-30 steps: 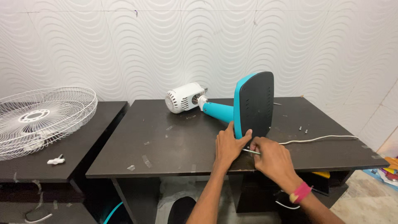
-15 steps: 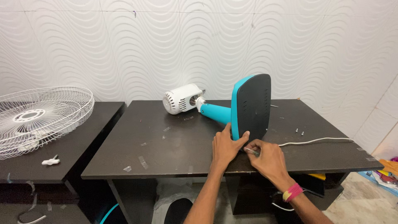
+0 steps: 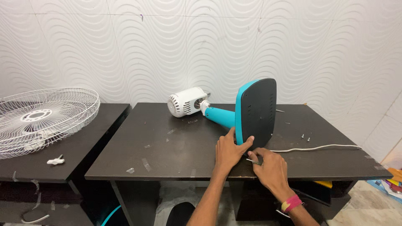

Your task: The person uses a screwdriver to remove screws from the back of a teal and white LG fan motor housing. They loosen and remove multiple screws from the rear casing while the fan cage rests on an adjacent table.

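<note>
Matt black plastic, faintly dotted, on the underside of the fan base, rimmed in smooth glossy teal plastic that runs up the neck. White moulded plastic, slotted, on the motor housing at ten o'clock. Dark, matt, scuffed wood laminate on the worktop, flecked with tape scraps. Thin white-coated wire in the grille at nine o'clock. Smooth white cable at three o'clock. Embossed wavy white wall panels.
</note>
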